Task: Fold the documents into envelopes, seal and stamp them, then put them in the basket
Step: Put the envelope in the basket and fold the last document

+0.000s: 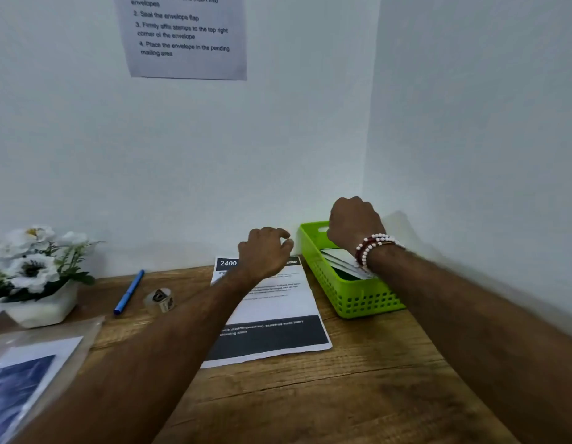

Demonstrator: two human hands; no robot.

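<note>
Mid-task, part done. Green basket (368, 302) sits right of centre on the desk (342, 395), against the wall corner, and already has a few flat white pieces in it, likely finished envelopes (337, 259); the count is unclear because the wrist covers part of them. Right hand (355, 224) is over the far end of the basket, back of the hand to the camera, fingers curled under; cannot tell whether it has anything in them. Left hand (265, 251) hovers at the top edge of a printed document (272, 302) in the middle of the frame, fingers loosely bent, nothing in it, contact with the sheet unclear. That document lies flat and unfolded just left of the basket, so at least one more round is left: fold, envelope, seal, stamp, basket. No empty envelope or stamps clearly in view. Left of the sheet are a small roll (159, 299), tape or stamps, cannot tell which, and a blue pen (129, 291). More paper sits in a clear sleeve (31, 373) at lower left, possibly further documents. White flowers (34, 264) are at the left edge, and an instruction sheet (185, 36) hangs on the wall at upper left.
</note>
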